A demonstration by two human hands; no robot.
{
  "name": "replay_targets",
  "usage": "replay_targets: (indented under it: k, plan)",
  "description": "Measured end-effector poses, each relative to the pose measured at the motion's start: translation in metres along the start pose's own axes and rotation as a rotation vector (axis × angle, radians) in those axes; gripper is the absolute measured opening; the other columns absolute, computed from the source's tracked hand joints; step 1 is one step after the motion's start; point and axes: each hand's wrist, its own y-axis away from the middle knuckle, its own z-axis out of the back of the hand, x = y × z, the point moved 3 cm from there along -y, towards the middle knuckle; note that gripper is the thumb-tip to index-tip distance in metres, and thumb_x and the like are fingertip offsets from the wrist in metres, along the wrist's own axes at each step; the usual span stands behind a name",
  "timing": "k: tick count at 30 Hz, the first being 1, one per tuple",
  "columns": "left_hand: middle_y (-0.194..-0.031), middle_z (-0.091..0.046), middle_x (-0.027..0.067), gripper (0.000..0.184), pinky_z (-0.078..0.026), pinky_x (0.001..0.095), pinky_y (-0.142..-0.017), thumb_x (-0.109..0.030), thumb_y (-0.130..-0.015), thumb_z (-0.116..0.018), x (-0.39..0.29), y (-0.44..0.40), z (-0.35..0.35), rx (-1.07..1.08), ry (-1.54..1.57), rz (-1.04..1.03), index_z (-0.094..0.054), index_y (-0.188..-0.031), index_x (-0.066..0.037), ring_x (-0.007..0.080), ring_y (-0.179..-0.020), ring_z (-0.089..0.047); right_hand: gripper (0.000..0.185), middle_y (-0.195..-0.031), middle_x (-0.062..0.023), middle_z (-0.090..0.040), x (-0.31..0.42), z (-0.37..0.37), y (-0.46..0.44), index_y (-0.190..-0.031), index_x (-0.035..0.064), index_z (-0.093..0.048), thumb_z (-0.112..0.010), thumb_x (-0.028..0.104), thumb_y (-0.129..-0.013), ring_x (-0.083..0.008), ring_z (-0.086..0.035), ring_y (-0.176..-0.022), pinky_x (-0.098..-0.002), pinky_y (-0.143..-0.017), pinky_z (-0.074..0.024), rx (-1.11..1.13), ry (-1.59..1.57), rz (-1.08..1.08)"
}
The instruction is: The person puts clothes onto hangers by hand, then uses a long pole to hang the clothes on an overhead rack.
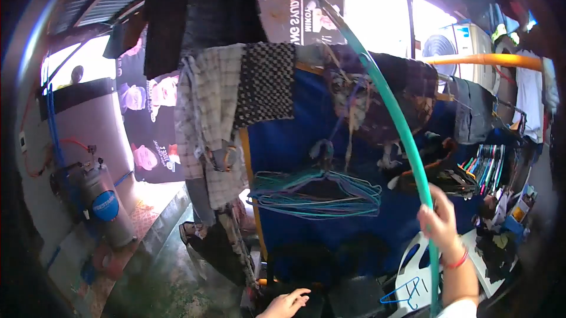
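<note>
My right hand (437, 219) is closed around a long green pole (396, 111). The pole runs from the top middle of the view down to the lower right and looks bowed. At the bottom edge, my left hand (287, 305) has its fingers loosely stretched, with nothing in them. A bundle of teal and purple clothes hangers (318, 195) hangs ahead, to the left of the pole, against a dark blue sheet (289, 147). Below my right hand, a blue clothes hanger (405, 292) lies on a white plastic chair (413, 265).
Plaid cloth (206, 94) and a black-and-white checkered cloth (266, 82) hang ahead on the left. A grey tank (109, 206) stands far left. At right are an orange pole (483, 60), more hangers (486, 167) and a grey garment (471, 111). Printed banners (154, 111) hang behind.
</note>
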Motion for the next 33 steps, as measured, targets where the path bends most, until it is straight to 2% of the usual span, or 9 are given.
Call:
replay_targets:
  k: [2,6,8,10,14,17,21,25,33]
  plan:
    - [-0.102,-0.068,0.0118,0.036,-0.052,0.0329,-0.086,-0.022,-0.100,-0.046,-0.007,-0.012,-0.032,0.087,0.072,-0.046,-0.049,-0.133,-0.008,0.0178,-0.095,-0.067,0.045,-0.065,-0.0004,-0.055,-0.068,0.031,0.052,-0.127,-0.0053,-0.048,-0.062,0.011,-0.088,-0.0061,-0.048,-0.043,-0.0215,-0.038,-0.0369,-0.007,0.043,0.078]
    - [-0.109,-0.066,0.0153,0.037,-0.050,0.0365,-0.088,-0.032,-0.098,-0.051,-0.076,-0.049,-0.073,0.008,0.011,-0.372,-0.057,-0.125,-0.009,0.0269,-0.101,-0.065,0.039,-0.067,-0.0008,-0.055,-0.175,0.052,0.162,-0.119,-0.0048,-0.051,-0.066,0.006,-0.085,-0.0064,-0.051,-0.050,-0.0221,-0.046,-0.0420,-0.105,-0.078,-0.186]
    - [-0.121,-0.060,0.0168,0.042,-0.048,0.0373,-0.093,-0.021,-0.098,-0.052,-0.128,-0.071,-0.088,0.069,0.005,-0.484,-0.045,-0.137,-0.006,0.0264,-0.106,-0.062,0.031,-0.071,-0.0002,-0.056,-0.222,0.060,0.209,-0.110,-0.0006,-0.053,-0.068,0.006,-0.083,-0.0074,-0.053,-0.057,-0.0232,-0.052,-0.0451,-0.175,-0.039,-0.168]
    - [-0.138,-0.048,0.0183,0.052,-0.045,0.0384,-0.098,-0.020,-0.097,-0.054,-0.169,-0.097,-0.114,-0.009,0.042,-0.590,-0.036,-0.143,-0.003,0.0275,-0.118,-0.055,0.027,-0.076,-0.0057,-0.060,-0.240,0.062,0.235,-0.105,0.0024,-0.053,-0.070,0.011,-0.084,-0.0148,-0.059,-0.061,-0.0295,-0.056,-0.0483,-0.165,0.087,-0.156]
    - [-0.143,-0.040,0.0222,0.069,-0.039,0.0409,-0.104,-0.022,-0.095,-0.058,-0.242,-0.130,-0.179,-0.105,0.120,-0.763,-0.020,-0.149,-0.001,0.0328,-0.122,-0.051,0.036,-0.085,-0.0212,-0.063,-0.298,0.077,0.285,-0.104,0.0016,-0.048,-0.068,0.027,-0.088,-0.0347,-0.065,-0.075,-0.0411,-0.066,-0.0500,0.134,0.240,-0.394]
    - [-0.134,-0.048,0.0222,0.068,-0.042,0.0421,-0.100,-0.025,-0.096,-0.057,-0.240,-0.150,-0.241,-0.124,0.240,-0.504,-0.021,-0.149,-0.005,0.0334,-0.119,-0.052,0.034,-0.089,-0.0233,-0.064,-0.313,0.091,0.312,-0.101,0.0023,-0.045,-0.066,0.027,-0.090,-0.0413,-0.065,-0.083,-0.0441,-0.069,-0.0502,0.227,0.318,-0.473]
    - [-0.120,-0.055,0.0232,0.033,-0.045,0.0426,-0.093,-0.019,-0.095,-0.055,-0.212,-0.148,-0.287,-0.374,0.019,-0.424,-0.050,-0.122,-0.001,0.0407,-0.111,-0.055,0.036,-0.097,-0.0238,-0.064,-0.329,0.094,0.336,-0.118,0.0003,-0.044,-0.061,0.020,-0.093,-0.0417,-0.064,-0.093,-0.0446,-0.078,-0.0513,0.395,0.295,-0.408]
    - [-0.111,-0.057,0.0233,0.030,-0.046,0.0453,-0.085,-0.015,-0.095,-0.052,-0.182,-0.136,-0.293,-0.480,-0.052,-0.278,-0.047,-0.121,-0.001,0.0422,-0.101,-0.057,0.059,-0.126,-0.0333,-0.048,-0.375,0.086,0.363,-0.135,-0.0007,-0.038,-0.066,0.017,-0.087,-0.0461,-0.044,-0.123,-0.0455,-0.100,-0.0402,0.550,0.292,-0.422]
    - [-0.111,-0.054,0.0276,0.029,-0.045,0.0497,-0.085,-0.015,-0.096,-0.048,-0.056,-0.156,-0.288,-0.531,-0.107,-0.117,-0.043,-0.121,0.000,0.0475,-0.103,-0.053,0.068,-0.121,-0.0300,-0.055,-0.396,0.143,0.405,-0.136,0.0012,-0.041,-0.073,0.025,-0.080,-0.0430,-0.052,-0.117,-0.0445,-0.099,-0.0429,0.386,0.401,-0.606]
